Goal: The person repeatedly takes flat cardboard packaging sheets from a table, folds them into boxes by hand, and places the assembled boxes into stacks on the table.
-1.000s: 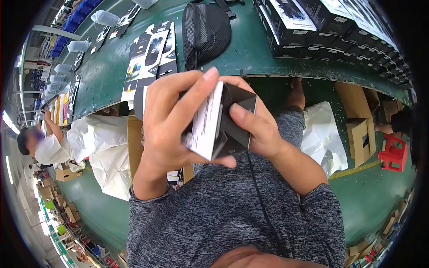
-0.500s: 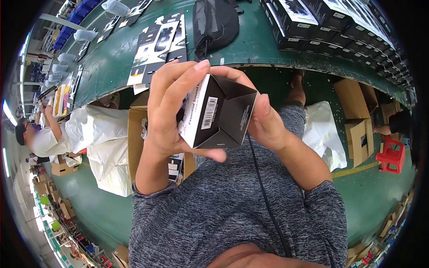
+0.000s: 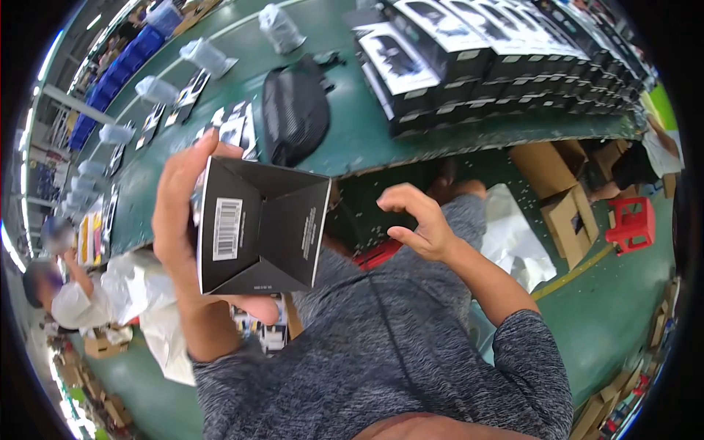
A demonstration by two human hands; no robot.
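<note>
My left hand (image 3: 178, 220) grips a black box (image 3: 253, 253) with white side faces, its folded end with a barcode label turned toward the camera. The fingers wrap round the far side and the thumb lies under the lower edge. To the right of the box, apart from it, my right hand (image 3: 422, 222) is empty, with thumb and fingers curved and spaced apart. Beyond the box, a black mesh bag (image 3: 295, 114) and some flat printed cartons (image 3: 238, 130) lie on the green table (image 3: 359, 150).
Stacked black-and-white boxes (image 3: 458, 55) fill the table's right part. Wrapped items (image 3: 280, 29) stand farther back. Cardboard boxes (image 3: 568, 224) and a red stool (image 3: 632, 224) are at right on the floor. Other people (image 3: 77, 297) are at the far left and right.
My right hand has come off the box and moved away. The left hand has carried the box left and nearer, its end facing the camera. The view has shifted, showing more of the stacked boxes.
</note>
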